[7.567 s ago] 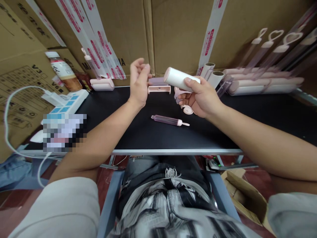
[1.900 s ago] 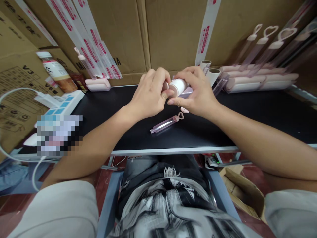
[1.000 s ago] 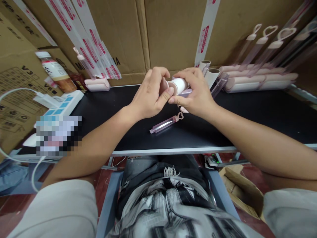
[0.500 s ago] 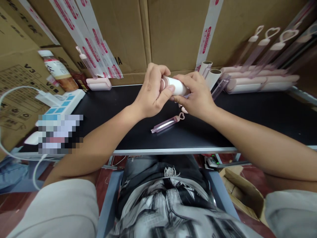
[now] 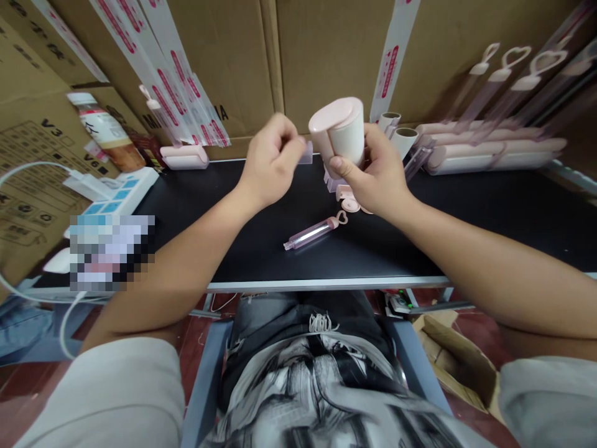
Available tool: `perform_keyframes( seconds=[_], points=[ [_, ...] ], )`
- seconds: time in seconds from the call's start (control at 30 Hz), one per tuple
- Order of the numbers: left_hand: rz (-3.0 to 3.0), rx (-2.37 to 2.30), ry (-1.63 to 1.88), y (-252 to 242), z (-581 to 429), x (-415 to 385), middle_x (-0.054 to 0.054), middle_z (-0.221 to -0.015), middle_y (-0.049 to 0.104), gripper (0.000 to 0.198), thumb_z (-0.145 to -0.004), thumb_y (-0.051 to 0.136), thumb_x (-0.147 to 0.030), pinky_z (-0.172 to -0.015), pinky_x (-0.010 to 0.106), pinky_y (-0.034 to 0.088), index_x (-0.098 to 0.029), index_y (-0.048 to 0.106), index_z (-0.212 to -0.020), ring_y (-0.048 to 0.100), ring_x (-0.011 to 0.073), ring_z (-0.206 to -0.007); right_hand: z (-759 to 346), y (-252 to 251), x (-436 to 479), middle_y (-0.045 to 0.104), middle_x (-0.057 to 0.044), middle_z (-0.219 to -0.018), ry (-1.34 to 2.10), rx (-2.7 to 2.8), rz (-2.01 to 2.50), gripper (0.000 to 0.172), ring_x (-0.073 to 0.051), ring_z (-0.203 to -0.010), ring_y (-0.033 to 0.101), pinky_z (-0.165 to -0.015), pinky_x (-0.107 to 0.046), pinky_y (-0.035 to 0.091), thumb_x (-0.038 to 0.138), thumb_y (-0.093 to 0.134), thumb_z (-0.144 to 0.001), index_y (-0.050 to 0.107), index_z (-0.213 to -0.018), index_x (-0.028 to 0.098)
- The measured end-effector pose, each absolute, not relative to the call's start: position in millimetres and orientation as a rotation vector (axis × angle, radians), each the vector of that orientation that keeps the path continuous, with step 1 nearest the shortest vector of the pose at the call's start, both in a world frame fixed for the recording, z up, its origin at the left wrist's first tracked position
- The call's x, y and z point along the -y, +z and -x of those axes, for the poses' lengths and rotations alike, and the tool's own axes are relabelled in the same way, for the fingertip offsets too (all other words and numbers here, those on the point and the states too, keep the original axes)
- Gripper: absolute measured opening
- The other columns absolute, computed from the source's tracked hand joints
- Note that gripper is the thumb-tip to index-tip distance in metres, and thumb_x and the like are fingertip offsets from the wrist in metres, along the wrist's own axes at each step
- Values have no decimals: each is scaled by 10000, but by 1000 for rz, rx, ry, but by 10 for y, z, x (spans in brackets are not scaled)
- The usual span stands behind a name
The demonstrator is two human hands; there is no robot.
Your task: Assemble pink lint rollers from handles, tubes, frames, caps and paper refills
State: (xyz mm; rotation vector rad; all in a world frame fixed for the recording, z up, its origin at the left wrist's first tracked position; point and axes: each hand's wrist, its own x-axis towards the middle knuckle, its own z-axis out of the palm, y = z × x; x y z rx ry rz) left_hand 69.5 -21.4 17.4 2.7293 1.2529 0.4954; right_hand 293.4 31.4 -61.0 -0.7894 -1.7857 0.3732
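Lint roller (image 5: 342, 134) is standing upright, our right hand (image 5: 373, 180) wrapping its fingers around it; we are hovering our left hand (image 5: 270, 162) just left, fingers pinched together.

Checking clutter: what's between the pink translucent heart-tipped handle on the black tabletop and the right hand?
Small pale-pink round plastic pieces on the black tabletop, under the right hand holding the white pink-capped roll; head view.

Black table top (image 5: 261, 249): pink handle tube (image 5: 313, 231) lies centre-near, small pink caps (image 5: 349, 204) just beyond it. Far left: power strip (image 5: 125, 190), pink cover (image 5: 185, 157). Far right: stacked pink rollers (image 5: 489, 155), two paper cores (image 5: 396, 134).
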Motion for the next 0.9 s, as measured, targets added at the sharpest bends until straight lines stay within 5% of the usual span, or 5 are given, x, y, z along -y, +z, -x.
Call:
perform_keyframes(
  seconds=[0.2, 0.4, 0.5, 0.7, 0.9],
  points=[
    [-2562, -1305, -148, 52, -794, 393, 64, -929, 808, 559, -863, 819, -724, -714, 331, 463, -222, 808, -1109, 736, 247, -837, -2896, -651, -368, 795, -88, -1148, 527, 1644, 680, 622, -352, -1133, 770, -999, -563, 669, 889, 667, -989, 694, -1227, 315],
    [-2444, -1120, -293, 104, -712, 402, 0, -731, 765, 98, -850, 772, -306, -598, 300, 411, -210, 752, -857, 658, 161, -626, -2809, -631, -299, 801, -48, -1174, 766, 1552, 564, 609, -327, -1101, 816, -827, -495, 724, 913, 644, -984, 683, -1251, 366],
    [-2181, -994, 23, 226, -576, 349, -10, -667, 739, 159, -818, 815, -324, -569, 279, 452, -211, 703, -802, 670, 147, -571, -2789, -597, -266, 795, -29, -1148, 843, 1480, 510, 571, -290, -1032, 815, -755, -437, 717, 870, 717, -969, 690, -1237, 366],
    [-1657, -624, 1515, 163, -536, 152, -65, -600, 645, 403, -809, 887, -541, -340, 286, 346, -289, 593, -920, 563, 155, -407, -2756, -564, -205, 719, 17, -919, 1132, 1424, 445, 629, -179, -637, 694, -463, -312, 565, 831, 843, -885, 655, -1206, 323],
    [-1566, -626, 1628, 40, -611, 66, -71, -619, 658, 407, -817, 895, -496, -339, 273, 402, -282, 561, -909, 653, 170, -443, -2755, -567, -166, 805, -41, -1149, 1126, 1504, 486, 730, -228, -734, 789, -529, -372, 654, 887, 867, -805, 650, -1212, 321]
  ],
)
